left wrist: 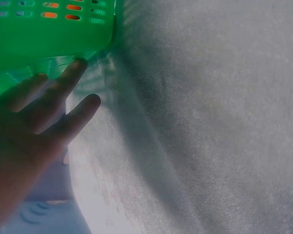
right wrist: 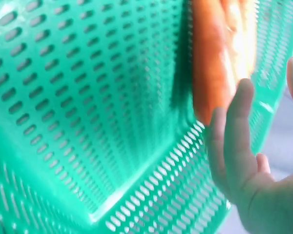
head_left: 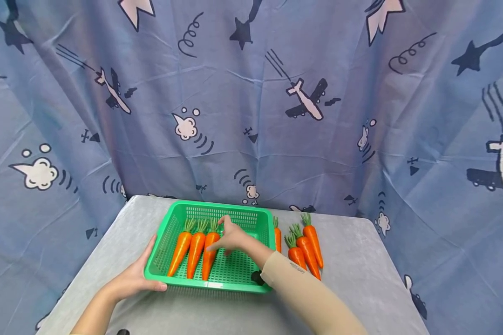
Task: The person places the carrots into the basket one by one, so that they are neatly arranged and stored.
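Note:
In the head view, a green plastic basket [head_left: 234, 289] sits on the table with three orange carrots [head_left: 196, 251] side by side in its left half, leafy ends to the back. My left hand [head_left: 130, 278] rests against the basket's left front corner, thumb along the front rim. In the left wrist view its fingers [left wrist: 71, 124] stretch out beside the green wall. My right hand [head_left: 231, 236] reaches into the basket over the rightmost carrot [head_left: 209, 256], thumb and fingers spread apart. The right wrist view shows its fingertips [right wrist: 244, 90] right at a carrot [right wrist: 210, 63].
Several more carrots [head_left: 307, 249] lie on the grey table [head_left: 356, 279] right of the basket, one [head_left: 277, 237] close against its side and partly hidden. A blue patterned curtain [head_left: 234, 139] hangs behind and around the table. A small dark object [head_left: 123, 331] shows at the front edge.

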`<state>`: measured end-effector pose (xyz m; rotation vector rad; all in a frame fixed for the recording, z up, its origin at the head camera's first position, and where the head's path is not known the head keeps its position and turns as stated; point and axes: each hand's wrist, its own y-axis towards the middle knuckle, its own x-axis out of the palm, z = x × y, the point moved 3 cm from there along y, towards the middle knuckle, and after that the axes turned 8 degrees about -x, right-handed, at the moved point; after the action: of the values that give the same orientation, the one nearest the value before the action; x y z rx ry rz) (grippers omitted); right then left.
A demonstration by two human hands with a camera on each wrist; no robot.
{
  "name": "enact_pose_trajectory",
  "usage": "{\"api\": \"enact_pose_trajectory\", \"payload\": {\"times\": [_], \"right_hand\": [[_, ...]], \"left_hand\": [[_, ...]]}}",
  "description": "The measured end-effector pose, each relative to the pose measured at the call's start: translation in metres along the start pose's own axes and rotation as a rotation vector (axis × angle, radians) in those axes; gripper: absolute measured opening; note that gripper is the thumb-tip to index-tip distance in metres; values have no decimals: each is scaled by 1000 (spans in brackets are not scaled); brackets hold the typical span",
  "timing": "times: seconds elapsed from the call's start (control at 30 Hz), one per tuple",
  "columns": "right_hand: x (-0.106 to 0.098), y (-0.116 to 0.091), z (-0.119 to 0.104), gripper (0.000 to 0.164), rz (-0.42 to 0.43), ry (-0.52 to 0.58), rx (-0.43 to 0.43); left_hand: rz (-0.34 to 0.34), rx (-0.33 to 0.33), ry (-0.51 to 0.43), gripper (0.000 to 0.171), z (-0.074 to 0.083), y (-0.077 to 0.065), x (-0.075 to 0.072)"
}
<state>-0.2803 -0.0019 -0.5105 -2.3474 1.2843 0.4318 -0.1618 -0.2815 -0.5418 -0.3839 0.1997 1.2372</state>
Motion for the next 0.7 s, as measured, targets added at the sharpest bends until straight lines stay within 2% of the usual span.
{"api": "enact_pose_trajectory", "payload": {"times": [0.2, 0.37, 0.5, 0.7], "right_hand": [[-25, -13, -4, 87, -17, 220, -57], [-48, -27, -9, 89, -15, 250, -116], [-66, -42, -10, 84, 5, 279, -157], [-95, -66, -3, 78, 110, 298, -205]], "left_hand": [[8, -2, 6, 138, -3, -1, 2], [11, -16, 15, 138, -4, -3, 3], [9, -32, 17, 138, -4, -4, 3], [23, -19, 49, 137, -2, -1, 1]]}}
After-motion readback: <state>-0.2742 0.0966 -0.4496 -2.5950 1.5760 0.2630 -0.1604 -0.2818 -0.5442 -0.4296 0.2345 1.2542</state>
